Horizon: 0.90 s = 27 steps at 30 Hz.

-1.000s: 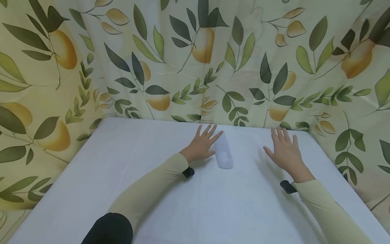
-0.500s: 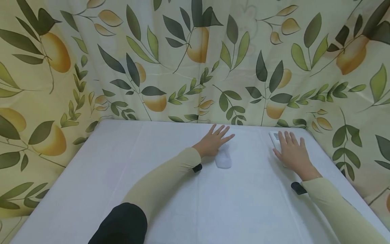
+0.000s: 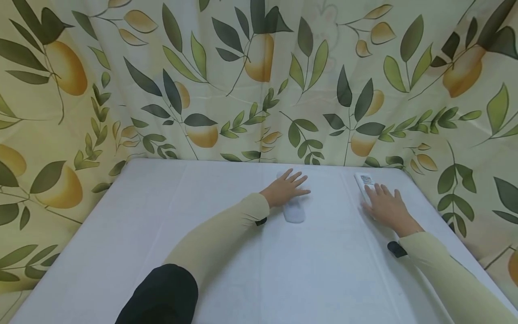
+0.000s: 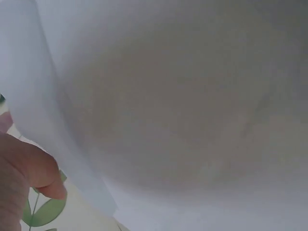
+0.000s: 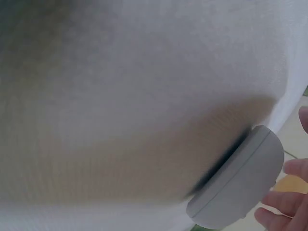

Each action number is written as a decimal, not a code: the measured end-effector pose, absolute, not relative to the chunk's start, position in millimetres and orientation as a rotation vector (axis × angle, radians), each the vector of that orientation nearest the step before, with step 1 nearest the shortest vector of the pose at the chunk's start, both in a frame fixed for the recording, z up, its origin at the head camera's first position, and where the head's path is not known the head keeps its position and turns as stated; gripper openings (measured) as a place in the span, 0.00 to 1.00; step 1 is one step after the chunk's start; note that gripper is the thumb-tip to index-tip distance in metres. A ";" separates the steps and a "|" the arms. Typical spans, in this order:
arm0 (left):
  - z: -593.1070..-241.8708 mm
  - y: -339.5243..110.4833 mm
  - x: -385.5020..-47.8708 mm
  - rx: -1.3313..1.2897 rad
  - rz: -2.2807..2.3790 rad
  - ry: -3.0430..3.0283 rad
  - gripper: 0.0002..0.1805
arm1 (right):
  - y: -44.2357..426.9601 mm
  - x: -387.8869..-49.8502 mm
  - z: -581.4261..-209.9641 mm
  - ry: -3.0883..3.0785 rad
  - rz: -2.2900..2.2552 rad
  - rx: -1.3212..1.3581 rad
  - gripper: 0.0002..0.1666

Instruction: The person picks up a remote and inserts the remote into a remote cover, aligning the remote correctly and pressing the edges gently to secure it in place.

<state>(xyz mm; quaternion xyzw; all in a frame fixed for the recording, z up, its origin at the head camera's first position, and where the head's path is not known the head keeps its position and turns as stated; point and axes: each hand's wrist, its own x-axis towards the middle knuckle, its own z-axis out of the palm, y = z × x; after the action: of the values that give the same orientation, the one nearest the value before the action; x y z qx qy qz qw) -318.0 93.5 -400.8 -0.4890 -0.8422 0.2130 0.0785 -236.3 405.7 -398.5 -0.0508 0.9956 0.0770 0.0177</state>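
Observation:
My left hand (image 3: pixel 284 190), fingers spread, is over a pale translucent oblong case (image 3: pixel 294 211) on the white table and hides its middle. I cannot tell whether they touch. Only part of that hand, a thumb (image 4: pixel 36 166), enters the left wrist view. At the right, my right hand (image 3: pixel 387 209) lies over the near part of a white remote control (image 3: pixel 363 181), whose far end shows grey print. The right wrist view shows the remote's rounded end, with the fingers (image 5: pixel 287 202) close by its far side; contact is unclear.
A white cloth covers the table (image 3: pixel 307 270). Behind it hangs a curtain (image 3: pixel 243 103) printed with leaves and yellow fruit. The table's back edge is just beyond both hands.
My left hand moves right over the translucent case, covering more of it. My right hand shifts right and then draws back, so the remote's far end comes into sight. The view turns slightly.

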 end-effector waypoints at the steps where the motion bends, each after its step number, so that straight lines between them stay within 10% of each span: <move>1: -401.2 92.0 -318.2 -1.466 0.658 -2.507 0.34 | 406.5 -236.7 -399.6 3.073 0.235 -0.152 0.38; 27: -403.0 78.4 -331.4 -1.579 0.532 -2.527 0.22 | 421.5 -233.4 -398.5 2.967 0.081 -0.093 0.35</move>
<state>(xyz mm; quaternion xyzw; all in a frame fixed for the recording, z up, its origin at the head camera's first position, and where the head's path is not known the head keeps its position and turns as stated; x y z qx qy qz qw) -331.4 78.4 -403.0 -0.5208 -0.8335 0.1756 0.0573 -233.4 421.5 -398.5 -0.0313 0.9955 0.0271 0.0857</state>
